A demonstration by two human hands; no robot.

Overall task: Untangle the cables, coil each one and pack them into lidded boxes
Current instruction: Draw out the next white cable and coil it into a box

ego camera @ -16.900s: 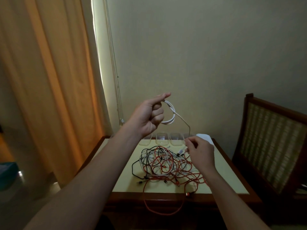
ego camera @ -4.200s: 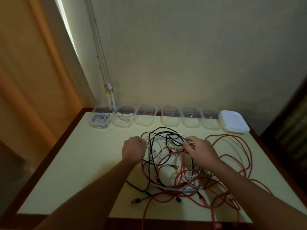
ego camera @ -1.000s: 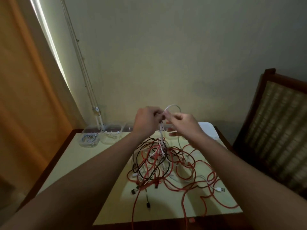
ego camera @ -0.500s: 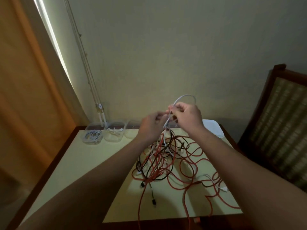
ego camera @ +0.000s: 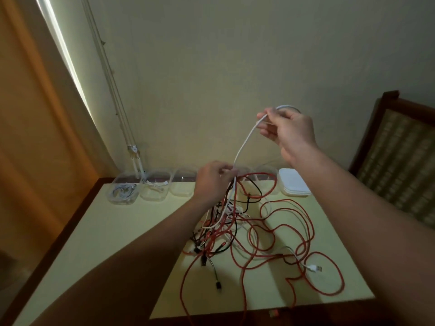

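Hand positions, change: the right hand (ego camera: 289,130) has risen toward 1 o'clock and parted from the left hand (ego camera: 213,182), which has dropped to the top of the tangle; half a second ago the two met at one height.
Bench (ego camera: 117,231): carries all task items.
Tangle (ego camera: 235,222): red, black and white cables heaped at centre, red loops spreading to 4 o'clock and over the near edge.
Boxes (ego camera: 155,188): clear, unlidded, in a row along the far edge at 11 to 12 o'clock; the two leftmost already hold white cables.
Lids (ego camera: 294,184): white stack at the 1 o'clock end of the row.
White cable (ego camera: 244,142): taut span rising from the tangle to the right hand.
Step in hand: freeing the white cable. Draw it out slowly; hold the heap down at the exit point; stop and clear any strand that lifts with it.
Left hand: fingers curled, gripping the white cable where it leaves the tangle; whether other strands are caught cannot be told.
Right hand: thumb and forefinger pinch the white cable; a short loop arcs over the hand.
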